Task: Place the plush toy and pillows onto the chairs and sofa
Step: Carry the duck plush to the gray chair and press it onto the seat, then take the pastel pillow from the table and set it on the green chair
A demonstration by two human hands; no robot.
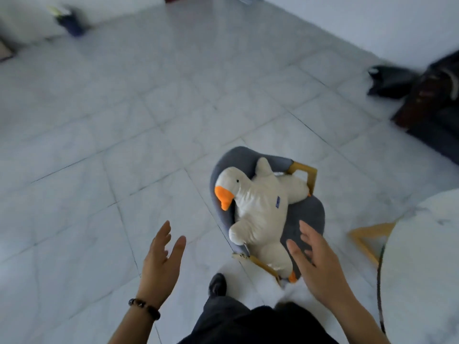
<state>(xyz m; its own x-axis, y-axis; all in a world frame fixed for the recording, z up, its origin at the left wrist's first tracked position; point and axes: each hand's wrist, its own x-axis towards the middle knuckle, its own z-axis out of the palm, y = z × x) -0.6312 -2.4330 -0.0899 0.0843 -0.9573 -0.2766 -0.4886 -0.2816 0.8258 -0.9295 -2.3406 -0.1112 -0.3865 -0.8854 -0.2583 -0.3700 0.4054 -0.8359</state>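
A white plush goose (260, 209) with an orange beak lies on its back across a small grey padded chair (305, 219) with yellow wooden legs. My left hand (162, 261) hovers open to the left of the chair, palm turned inward, holding nothing. My right hand (315, 259) is open just over the chair's near edge, beside the goose's lower body, fingers spread and apart from the toy. No pillows are in view.
White marble floor tiles (124, 145) spread all around. A white round table (427, 256) with a yellow leg fills the right edge. Dark furniture (437, 105) and a black bag stand at the far right. My shoe (217, 285) is just before the chair.
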